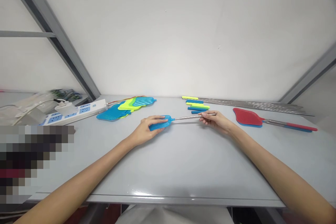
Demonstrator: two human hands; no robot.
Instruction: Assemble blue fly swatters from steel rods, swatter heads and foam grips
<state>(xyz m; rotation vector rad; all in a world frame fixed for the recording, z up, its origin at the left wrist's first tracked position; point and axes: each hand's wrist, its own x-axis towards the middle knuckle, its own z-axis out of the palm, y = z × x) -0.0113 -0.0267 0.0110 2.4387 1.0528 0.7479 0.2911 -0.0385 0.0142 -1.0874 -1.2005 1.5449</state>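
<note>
A blue fly swatter head (160, 124) lies under my left hand (148, 128), whose fingers and thumb grip it from both sides. From its neck a thin metal rod (186, 117) runs to the right, joined or touching at the neck. My right hand (214, 120) pinches that rod near its far end between thumb and fingers. Just behind my right hand lie several blue and yellow-green handle sleeves (196, 106). Behind my left hand is a pile of blue and yellow-green swatter heads (126, 107).
Several loose metal rods (257, 105) lie along the wall at the back right. Swatters with a red head (246, 117) and a blue one beneath rest at the right. A white power strip (78, 111) with plugs and cables stands at the left. The grey table's front edge (183, 200) runs near me.
</note>
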